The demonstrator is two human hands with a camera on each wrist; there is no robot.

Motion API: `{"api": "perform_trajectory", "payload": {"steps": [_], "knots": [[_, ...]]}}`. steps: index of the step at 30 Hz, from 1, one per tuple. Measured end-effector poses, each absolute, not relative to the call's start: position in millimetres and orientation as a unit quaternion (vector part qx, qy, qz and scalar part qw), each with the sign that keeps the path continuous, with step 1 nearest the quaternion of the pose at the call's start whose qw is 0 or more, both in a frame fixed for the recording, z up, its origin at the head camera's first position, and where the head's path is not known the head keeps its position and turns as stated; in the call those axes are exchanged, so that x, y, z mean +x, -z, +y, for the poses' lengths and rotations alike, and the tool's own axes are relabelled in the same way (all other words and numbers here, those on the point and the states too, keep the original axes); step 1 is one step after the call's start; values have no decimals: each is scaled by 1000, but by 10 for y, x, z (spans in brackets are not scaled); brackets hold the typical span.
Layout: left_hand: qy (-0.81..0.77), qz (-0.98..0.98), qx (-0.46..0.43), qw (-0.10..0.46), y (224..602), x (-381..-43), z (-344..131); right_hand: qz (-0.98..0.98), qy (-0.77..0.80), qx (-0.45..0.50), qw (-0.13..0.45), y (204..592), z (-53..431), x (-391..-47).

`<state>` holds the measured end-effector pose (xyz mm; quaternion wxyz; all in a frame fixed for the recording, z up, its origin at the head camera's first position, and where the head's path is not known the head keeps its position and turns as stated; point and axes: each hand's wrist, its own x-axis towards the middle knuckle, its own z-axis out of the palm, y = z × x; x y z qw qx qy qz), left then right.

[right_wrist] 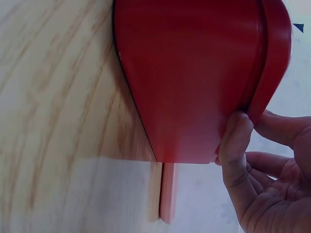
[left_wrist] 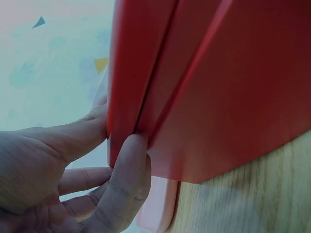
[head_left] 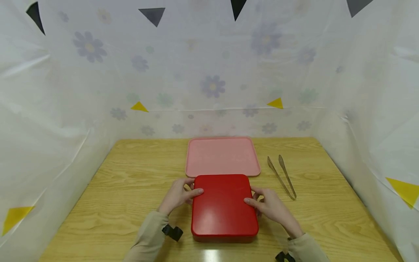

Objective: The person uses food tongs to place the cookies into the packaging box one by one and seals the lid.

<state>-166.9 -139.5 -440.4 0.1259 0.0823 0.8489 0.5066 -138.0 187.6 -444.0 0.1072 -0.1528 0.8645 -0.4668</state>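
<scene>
A red square box with a fitted lid point(head_left: 224, 207) stands on the wooden table in front of the person. The left hand point(head_left: 179, 194) grips the lid's left edge, its thumb on top and fingers under the rim. On the opposite side, the right hand point(head_left: 270, 205) pinches the lid's right edge in the same way. In the left wrist view, a fingertip sits at the seam between lid point(left_wrist: 136, 58) and box body point(left_wrist: 243, 87). The right wrist view shows the index finger point(right_wrist: 235, 141) below the lid's rim, against the box wall point(right_wrist: 180, 87).
Behind the box lies a flat pink tray point(head_left: 223, 156). Metal tongs point(head_left: 284, 178) rest spread on the table point(head_left: 137, 171) to the right. White flowered sheeting point(head_left: 183, 72) encloses the back and sides.
</scene>
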Motion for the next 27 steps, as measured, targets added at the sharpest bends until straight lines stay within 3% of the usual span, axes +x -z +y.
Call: {"api": "perform_trajectory", "payload": {"steps": [16, 27], "knots": [[-498, 856, 76, 118, 4393, -1647, -1384, 864, 466, -160, 100, 4449, 1859, -1379], [-504, 829, 160, 180, 4337, -1593, -1457, 841, 497, -163, 136, 4463, 1936, -1494]]}}
